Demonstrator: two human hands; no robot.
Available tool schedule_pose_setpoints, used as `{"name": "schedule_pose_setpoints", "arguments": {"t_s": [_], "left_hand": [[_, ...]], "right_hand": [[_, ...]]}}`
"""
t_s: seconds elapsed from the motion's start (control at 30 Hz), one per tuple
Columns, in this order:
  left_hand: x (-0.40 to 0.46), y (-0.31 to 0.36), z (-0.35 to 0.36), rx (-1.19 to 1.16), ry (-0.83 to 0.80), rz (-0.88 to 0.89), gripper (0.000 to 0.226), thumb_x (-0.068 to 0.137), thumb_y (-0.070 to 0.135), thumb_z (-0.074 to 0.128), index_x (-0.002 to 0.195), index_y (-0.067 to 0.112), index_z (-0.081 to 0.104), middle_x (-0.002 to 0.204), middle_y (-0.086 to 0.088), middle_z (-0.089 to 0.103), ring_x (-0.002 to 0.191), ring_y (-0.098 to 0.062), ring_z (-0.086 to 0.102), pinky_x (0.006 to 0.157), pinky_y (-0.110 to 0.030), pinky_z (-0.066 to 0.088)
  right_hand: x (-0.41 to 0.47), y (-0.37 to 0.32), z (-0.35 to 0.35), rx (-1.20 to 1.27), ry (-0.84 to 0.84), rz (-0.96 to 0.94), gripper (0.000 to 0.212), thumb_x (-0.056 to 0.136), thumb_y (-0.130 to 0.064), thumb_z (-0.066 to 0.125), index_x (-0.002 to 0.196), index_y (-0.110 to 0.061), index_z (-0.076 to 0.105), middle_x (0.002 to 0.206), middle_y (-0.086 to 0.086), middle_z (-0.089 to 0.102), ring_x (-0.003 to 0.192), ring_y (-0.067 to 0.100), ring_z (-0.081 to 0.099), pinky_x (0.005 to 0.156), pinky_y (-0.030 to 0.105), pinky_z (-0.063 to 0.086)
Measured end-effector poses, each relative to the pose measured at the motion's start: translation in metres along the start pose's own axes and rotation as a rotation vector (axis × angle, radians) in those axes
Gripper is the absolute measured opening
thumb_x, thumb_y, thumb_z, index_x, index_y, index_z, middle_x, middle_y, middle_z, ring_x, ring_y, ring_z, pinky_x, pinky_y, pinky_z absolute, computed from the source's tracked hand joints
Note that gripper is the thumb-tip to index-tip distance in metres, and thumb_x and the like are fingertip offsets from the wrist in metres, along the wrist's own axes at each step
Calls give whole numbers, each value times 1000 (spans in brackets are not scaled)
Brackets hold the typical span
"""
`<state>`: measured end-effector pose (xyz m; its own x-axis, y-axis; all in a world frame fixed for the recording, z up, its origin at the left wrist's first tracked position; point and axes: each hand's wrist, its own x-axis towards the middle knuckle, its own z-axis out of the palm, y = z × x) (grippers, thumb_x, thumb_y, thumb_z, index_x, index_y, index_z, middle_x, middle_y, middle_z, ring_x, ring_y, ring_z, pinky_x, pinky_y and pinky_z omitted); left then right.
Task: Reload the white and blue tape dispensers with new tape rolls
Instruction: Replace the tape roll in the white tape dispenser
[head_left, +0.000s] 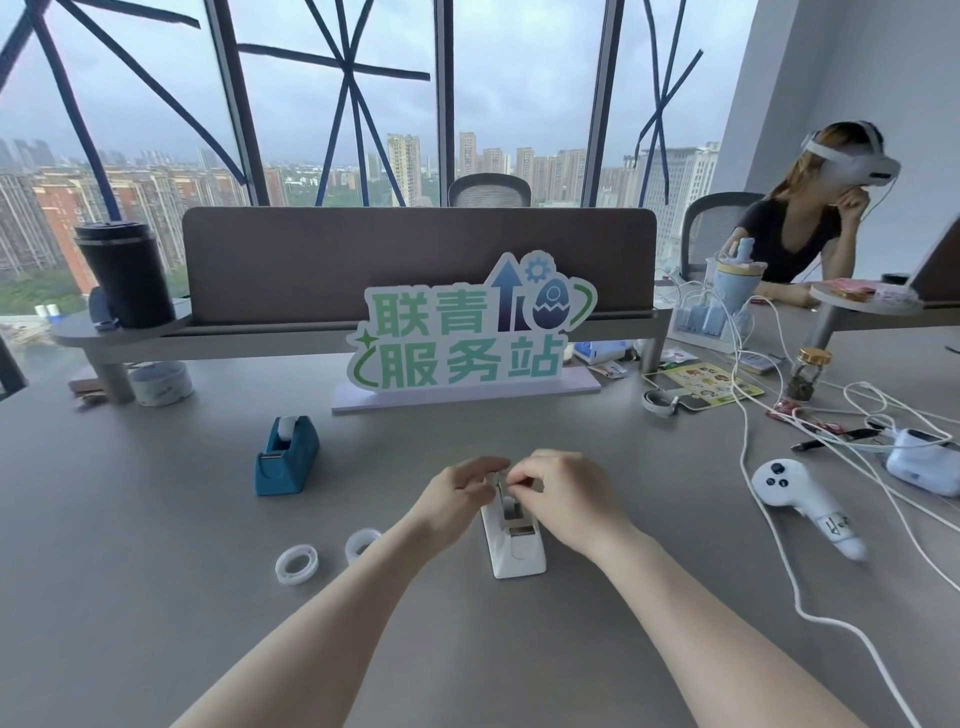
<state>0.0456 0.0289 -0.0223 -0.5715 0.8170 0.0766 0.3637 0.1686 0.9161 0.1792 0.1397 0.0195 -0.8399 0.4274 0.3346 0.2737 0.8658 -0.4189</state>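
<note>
The white tape dispenser (514, 548) stands on the grey desk (156, 597) in front of me, cutter end toward me. My left hand (457, 493) and my right hand (563, 493) meet over its far end, fingertips pinched around something small in the roll slot; what they hold is hidden. The blue tape dispenser (285, 457) stands to the left with a white roll in it. Two loose clear tape rolls lie at the left: one flat (296, 564), one on edge (362, 543).
A standing sign (467, 338) on a base is behind the dispensers. A wide tape roll (160, 383) and a black tumbler (124, 275) are far left. At right lie white cables (779, 545), a white controller (802, 501), a jar (808, 374), and a seated person with a headset (810, 228).
</note>
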Motion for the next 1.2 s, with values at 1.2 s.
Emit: {"name": "schedule_pose_setpoints", "arguments": {"t_s": [1.2], "left_hand": [[2, 1, 15, 55, 182, -80, 31, 89, 26, 62, 117, 15, 67, 112, -3, 70, 107, -18, 63, 95, -31, 45]], "right_hand": [[-75, 10, 18, -151, 166, -197, 13, 78, -21, 62, 67, -21, 57, 71, -4, 56, 52, 18, 52, 41, 29, 44]]}}
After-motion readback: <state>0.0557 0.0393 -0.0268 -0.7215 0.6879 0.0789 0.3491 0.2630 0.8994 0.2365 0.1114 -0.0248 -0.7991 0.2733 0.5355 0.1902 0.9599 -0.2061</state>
